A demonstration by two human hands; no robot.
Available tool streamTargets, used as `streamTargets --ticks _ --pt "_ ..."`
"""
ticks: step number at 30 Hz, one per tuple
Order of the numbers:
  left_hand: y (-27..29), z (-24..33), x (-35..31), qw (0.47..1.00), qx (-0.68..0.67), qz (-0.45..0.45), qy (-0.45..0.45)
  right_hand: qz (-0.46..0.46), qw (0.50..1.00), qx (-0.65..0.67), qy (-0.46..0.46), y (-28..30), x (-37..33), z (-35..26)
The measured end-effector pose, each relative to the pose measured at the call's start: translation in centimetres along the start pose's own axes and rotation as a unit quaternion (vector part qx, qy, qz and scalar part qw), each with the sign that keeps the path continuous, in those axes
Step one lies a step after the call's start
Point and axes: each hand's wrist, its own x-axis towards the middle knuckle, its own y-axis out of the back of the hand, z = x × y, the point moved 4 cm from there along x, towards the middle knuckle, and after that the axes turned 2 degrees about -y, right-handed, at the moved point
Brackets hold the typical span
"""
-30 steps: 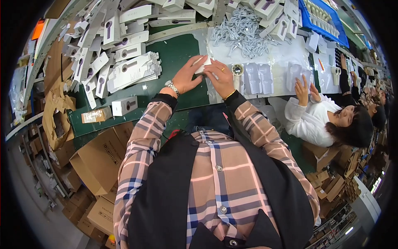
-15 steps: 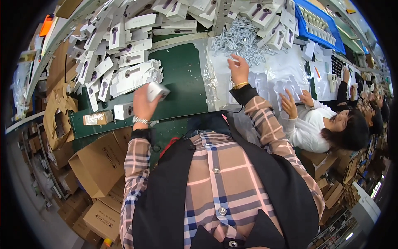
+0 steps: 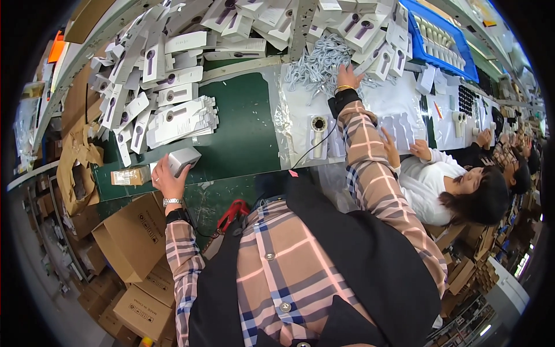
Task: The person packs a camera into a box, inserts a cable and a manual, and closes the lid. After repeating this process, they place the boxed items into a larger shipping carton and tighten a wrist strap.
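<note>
My left hand (image 3: 168, 180) is closed around a small white box (image 3: 184, 161) at the near edge of the green mat (image 3: 248, 121). Next to it lies a brown carton wrapped in clear tape (image 3: 128, 176). My right hand (image 3: 348, 77) is stretched out to the near right side of a heap of pale grey cables (image 3: 324, 56), touching it with fingers apart. Nearer to me, a white handheld device with a dark round head (image 3: 318, 123) lies in a clear plastic tray (image 3: 333, 144).
Printed white boxes (image 3: 174, 93) are heaped at the far left. A blue crate (image 3: 414, 36) with white parts stands far right. A co-worker in a white sleeve (image 3: 413, 179) sits to my right, hands over clear trays (image 3: 399, 128). Open cardboard cartons (image 3: 127, 234) stand at lower left.
My left hand has moved left and nearer to me with the white box. My right hand has reached farther right to the cables, uncovering the handheld device in its tray.
</note>
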Motion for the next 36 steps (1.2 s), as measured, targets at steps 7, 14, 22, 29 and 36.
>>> streamTargets --ticks 7,14,22,29,36 --pt "3.4 3.6 -0.2 0.99 0.008 0.135 -0.043 0.179 0.981 0.028 0.063 5.7 -2.9 -0.8" --pt "4.9 17.9 4.1 0.935 -0.188 0.094 -0.286 0.265 0.946 0.134 0.132 21.6 -14.8 -4.6" --pt "5.0 27.5 3.5 0.895 -0.134 -0.027 -0.425 -0.203 0.854 0.476 -0.052 17.4 -27.7 -2.1" --pt "-5.5 21.3 2.1 0.883 -0.089 -0.221 -0.404 -0.339 0.878 0.333 -0.062 13.6 -31.3 0.8" --pt "-9.7 14.4 1.1 0.963 0.025 -0.159 -0.216 -0.145 0.944 -0.236 0.178 15.2 -30.1 1.6"
